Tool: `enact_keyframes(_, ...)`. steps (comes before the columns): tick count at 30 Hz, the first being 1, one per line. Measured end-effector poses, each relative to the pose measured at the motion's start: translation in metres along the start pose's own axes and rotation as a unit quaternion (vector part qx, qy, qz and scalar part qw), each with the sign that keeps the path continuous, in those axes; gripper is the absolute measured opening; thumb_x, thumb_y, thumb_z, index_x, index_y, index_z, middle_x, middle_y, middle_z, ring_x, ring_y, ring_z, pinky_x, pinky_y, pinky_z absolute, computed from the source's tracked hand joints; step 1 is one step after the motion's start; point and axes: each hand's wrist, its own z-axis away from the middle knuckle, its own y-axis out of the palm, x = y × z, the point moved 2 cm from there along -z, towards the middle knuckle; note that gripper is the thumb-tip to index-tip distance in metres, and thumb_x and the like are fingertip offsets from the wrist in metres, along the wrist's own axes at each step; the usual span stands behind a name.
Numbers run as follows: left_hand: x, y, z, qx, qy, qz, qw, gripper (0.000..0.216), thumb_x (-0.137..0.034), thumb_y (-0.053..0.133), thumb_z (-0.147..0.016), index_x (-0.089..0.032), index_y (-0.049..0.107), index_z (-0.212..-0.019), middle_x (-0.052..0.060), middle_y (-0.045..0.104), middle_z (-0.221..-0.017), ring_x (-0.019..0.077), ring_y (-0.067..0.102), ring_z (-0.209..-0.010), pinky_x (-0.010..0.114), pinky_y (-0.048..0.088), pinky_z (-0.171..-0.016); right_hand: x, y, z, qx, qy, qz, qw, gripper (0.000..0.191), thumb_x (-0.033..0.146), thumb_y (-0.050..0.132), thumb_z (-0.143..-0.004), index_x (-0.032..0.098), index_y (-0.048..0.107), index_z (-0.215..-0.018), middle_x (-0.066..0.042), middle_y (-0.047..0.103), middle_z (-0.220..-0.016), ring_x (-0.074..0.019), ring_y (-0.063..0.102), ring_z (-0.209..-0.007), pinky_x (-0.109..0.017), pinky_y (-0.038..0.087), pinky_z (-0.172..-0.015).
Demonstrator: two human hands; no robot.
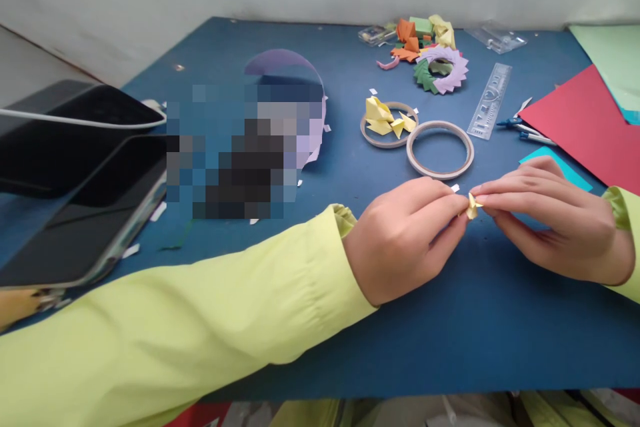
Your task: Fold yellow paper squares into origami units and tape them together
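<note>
Between my fingertips is a small folded yellow paper piece (pixel 472 207), held just above the blue table. My left hand (pixel 413 233) pinches its left side, fingers closed. From the right, my right hand (pixel 560 220) pinches the other side with thumb and fingers. Parts of the piece are hidden by the fingertips. Just beyond my hands lies a roll of tape (pixel 413 150). Behind it to the left, a second tape ring (pixel 365 133) has several yellow folded paper pieces (pixel 383 117) lying in and over it.
A clear ruler (pixel 490 101), pens (pixel 535 137), red paper (pixel 585 120) and teal paper (pixel 565 170) lie at the right. Folded paper ornaments (pixel 453 70) sit at the back. A curled purple strip (pixel 285 60) and a dark phone-like device (pixel 85 207) are on the left.
</note>
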Motion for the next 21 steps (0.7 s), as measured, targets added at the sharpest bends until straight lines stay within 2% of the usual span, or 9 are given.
enact_keyframes(5,-0.0006,-0.0006,-0.0008,-0.008,0.006,-0.008,1.0,0.006,-0.012,0.057,-0.085,-0.017,0.061,-0.085,0.003,0.068,-0.079,0.0133,0.064,-0.076,0.023,0.054,-0.075,0.0003,-0.0017,-0.0004,-0.015,-0.002,0.024,1.0,0.017,0.008,0.061,-0.081,0.019,0.062,-0.095,-0.008,0.072,-0.09,-0.0176,0.068,-0.076,-0.035,0.048,-0.068)
enact_keyframes(11,-0.0012,0.0001,-0.0016,-0.001,0.003,0.022,1.0,0.009,-0.007,0.055,-0.083,-0.012,0.061,-0.084,0.005,0.067,-0.079,0.0131,0.062,-0.077,0.023,0.053,-0.076,0.0027,-0.0045,-0.0028,-0.013,-0.005,0.045,0.999,0.015,0.011,0.063,-0.081,0.022,0.063,-0.091,-0.007,0.073,-0.09,-0.0185,0.069,-0.075,-0.035,0.049,-0.066)
enact_keyframes(14,-0.001,0.0001,-0.0025,0.034,-0.043,0.075,0.996,0.011,-0.006,0.053,-0.083,-0.014,0.061,-0.083,0.003,0.066,-0.078,0.0122,0.061,-0.075,0.022,0.051,-0.073,0.0033,-0.0053,-0.0026,-0.004,-0.012,0.054,0.998,0.014,0.011,0.064,-0.081,0.022,0.062,-0.089,-0.006,0.072,-0.094,-0.018,0.069,-0.077,-0.035,0.049,-0.067)
enact_keyframes(17,-0.0003,0.0003,-0.005,0.074,-0.103,0.152,0.98,0.012,-0.003,0.053,-0.079,-0.013,0.061,-0.079,0.001,0.062,-0.071,0.0102,0.058,-0.068,0.02,0.048,-0.067,0.0028,-0.0052,-0.0007,0.005,-0.021,0.053,0.998,0.013,0.01,0.063,-0.08,0.018,0.062,-0.09,-0.012,0.071,-0.1,-0.0199,0.069,-0.081,-0.037,0.049,-0.07)
enact_keyframes(21,0.0014,0.0016,-0.0068,0.092,-0.163,0.224,0.956,0.012,-0.002,0.054,-0.075,-0.012,0.06,-0.078,0.0,0.059,-0.069,0.0082,0.051,-0.06,0.019,0.043,-0.057,0.0019,-0.0044,0.0012,0.018,-0.024,0.035,0.999,0.011,0.011,0.062,-0.082,0.017,0.061,-0.091,-0.013,0.07,-0.1,-0.0197,0.069,-0.082,-0.039,0.049,-0.073)
